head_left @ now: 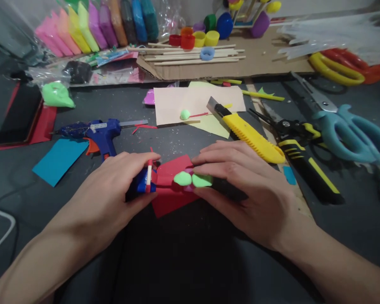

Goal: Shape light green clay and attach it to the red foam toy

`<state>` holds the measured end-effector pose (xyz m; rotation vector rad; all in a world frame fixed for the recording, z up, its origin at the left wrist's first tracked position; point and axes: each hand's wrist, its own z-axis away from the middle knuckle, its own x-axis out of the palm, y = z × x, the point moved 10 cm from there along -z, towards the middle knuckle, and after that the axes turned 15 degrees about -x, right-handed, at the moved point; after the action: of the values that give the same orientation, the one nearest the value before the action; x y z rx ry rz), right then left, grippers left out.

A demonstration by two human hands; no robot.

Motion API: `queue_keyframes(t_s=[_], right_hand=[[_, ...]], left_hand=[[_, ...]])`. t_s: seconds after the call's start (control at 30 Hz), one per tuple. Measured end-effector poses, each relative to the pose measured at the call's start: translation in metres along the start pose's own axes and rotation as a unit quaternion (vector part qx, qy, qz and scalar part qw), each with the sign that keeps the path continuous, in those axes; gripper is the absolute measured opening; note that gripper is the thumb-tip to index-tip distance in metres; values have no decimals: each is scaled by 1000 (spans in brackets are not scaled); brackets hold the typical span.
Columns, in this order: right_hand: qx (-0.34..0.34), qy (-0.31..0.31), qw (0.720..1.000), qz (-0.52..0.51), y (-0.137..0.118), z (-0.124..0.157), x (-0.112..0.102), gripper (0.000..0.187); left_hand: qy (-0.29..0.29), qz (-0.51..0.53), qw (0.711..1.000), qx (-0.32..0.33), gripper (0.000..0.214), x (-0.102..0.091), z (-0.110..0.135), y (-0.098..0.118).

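Left hand (114, 190): pinching a small blue piece (142, 182) with a red-white stick.
Right hand (240, 185): pressing green clay lumps (192, 179) onto red paper (171, 185).
Progress: two lumps placed; glue gun (103, 133) idle on counter (177, 261).

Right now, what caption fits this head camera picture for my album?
Left hand and right hand press green clay blobs onto red paper beside a yellow utility knife.
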<state>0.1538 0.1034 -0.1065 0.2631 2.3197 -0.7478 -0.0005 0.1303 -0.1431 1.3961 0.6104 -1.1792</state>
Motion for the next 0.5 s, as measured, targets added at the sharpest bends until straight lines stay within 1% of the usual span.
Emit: queue_keyframes(t_s=[0.23,0.5], right_hand=[[24,23,999,-21,3,4,0,11],[31,41,998,-38,6,6,1,10]], left_hand=[[1,-4,1000,1,41,-2,-1,0],[3,-6,1000,-6,39,0,1,-2]])
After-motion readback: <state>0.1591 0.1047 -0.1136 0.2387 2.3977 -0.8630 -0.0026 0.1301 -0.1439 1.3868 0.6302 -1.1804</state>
